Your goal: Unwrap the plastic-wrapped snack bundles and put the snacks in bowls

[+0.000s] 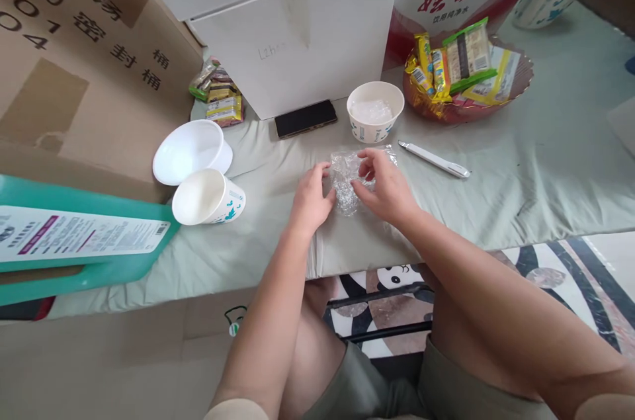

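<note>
A crumpled piece of clear plastic film (pixel 347 192) lay on the cloth-covered surface (pixel 516 175), between the person's two hands and near the front edge. Its outline was irregular, but its longer spread seemed to run from the near left to the far right, passing beneath the right hand (pixel 381 183). That hand was the nearer of the two, reaching over the film with fingers curled and thumb well apart from them. The left hand (pixel 314 198) stood at the film's left edge, thumb and fingertips parted by a modest gap; whether its tips pressed on the plastic could not be told.

Just beyond the film stood a paper bowl (pixel 373 134) with something clear inside. A white utility knife (pixel 436 160) lay slantwise to the right, and a dark phone (pixel 306 120) lay farther back, against a white box (pixel 332 49). A scalloped dish (pixel 459 117) of wrapped snacks stood at the back right; a paper cup (pixel 228 202) stood well to the left.
</note>
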The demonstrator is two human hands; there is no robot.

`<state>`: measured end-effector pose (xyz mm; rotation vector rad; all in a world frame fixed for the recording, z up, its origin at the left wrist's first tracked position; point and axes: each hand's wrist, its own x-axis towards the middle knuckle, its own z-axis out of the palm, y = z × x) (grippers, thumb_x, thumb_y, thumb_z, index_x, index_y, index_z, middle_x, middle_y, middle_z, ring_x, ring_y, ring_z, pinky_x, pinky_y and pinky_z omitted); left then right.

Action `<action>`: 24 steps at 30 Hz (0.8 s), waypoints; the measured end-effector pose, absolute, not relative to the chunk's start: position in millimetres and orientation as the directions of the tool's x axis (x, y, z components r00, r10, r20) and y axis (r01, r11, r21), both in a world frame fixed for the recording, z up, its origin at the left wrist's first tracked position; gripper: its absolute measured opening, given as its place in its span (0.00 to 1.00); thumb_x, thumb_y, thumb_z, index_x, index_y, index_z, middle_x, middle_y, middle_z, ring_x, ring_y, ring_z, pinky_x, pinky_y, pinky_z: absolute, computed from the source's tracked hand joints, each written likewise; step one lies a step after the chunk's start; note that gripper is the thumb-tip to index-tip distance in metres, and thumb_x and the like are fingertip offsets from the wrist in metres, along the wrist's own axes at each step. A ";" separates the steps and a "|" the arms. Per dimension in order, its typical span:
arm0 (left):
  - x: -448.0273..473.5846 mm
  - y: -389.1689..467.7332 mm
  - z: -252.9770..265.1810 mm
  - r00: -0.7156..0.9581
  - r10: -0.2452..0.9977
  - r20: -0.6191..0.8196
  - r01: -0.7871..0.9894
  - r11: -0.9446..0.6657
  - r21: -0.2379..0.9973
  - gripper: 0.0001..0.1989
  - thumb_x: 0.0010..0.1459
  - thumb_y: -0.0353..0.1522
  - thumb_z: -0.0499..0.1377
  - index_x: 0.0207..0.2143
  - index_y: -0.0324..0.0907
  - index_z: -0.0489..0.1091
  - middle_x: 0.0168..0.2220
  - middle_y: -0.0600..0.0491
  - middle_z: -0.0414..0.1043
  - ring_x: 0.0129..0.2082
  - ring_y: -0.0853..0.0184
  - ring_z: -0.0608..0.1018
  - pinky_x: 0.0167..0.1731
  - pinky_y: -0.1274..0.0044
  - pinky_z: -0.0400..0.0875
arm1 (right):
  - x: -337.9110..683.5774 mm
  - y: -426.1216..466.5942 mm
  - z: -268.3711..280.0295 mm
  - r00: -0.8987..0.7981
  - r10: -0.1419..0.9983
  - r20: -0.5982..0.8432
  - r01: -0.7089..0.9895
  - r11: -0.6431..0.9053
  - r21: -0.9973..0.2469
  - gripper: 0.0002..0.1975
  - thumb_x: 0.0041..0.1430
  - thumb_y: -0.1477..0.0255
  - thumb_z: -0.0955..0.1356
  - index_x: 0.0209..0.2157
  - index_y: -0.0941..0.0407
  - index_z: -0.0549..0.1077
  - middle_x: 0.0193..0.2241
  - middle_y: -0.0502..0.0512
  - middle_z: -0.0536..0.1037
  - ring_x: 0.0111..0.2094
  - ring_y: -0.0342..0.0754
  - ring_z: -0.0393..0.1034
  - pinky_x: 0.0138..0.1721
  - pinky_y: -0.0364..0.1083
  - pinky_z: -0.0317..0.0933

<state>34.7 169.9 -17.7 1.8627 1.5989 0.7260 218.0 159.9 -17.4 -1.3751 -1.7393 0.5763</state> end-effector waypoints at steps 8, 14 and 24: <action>37.8 173.5 -14.0 0.096 0.993 0.062 0.570 -0.106 0.815 0.12 0.58 0.24 0.53 0.40 0.46 0.72 0.42 0.49 0.78 0.45 0.59 0.78 0.50 0.66 0.70 | 250.5 158.1 -20.6 -0.162 0.944 0.287 0.828 0.289 -0.481 0.16 0.60 0.71 0.66 0.49 0.54 0.77 0.57 0.65 0.74 0.60 0.67 0.65 0.58 0.67 0.59; 56.3 175.2 -9.0 -0.025 0.999 -0.040 0.578 0.047 0.815 0.26 0.49 0.34 0.69 0.51 0.48 0.67 0.42 0.50 0.74 0.41 0.59 0.76 0.46 0.67 0.68 | 252.9 145.2 -26.2 -0.328 0.936 0.132 0.803 0.349 -0.483 0.20 0.62 0.67 0.65 0.55 0.52 0.75 0.66 0.60 0.67 0.68 0.69 0.54 0.62 0.70 0.53; 48.1 178.9 6.4 -0.007 0.997 -0.080 -0.298 0.074 0.952 0.29 0.45 0.26 0.67 0.48 0.53 0.65 0.38 0.57 0.69 0.35 0.67 0.81 0.32 0.78 0.74 | 248.8 165.2 -23.1 -0.025 1.000 -0.010 0.061 -0.008 -0.998 0.34 0.54 0.61 0.72 0.60 0.53 0.61 0.55 0.65 0.75 0.52 0.57 0.74 0.55 0.60 0.69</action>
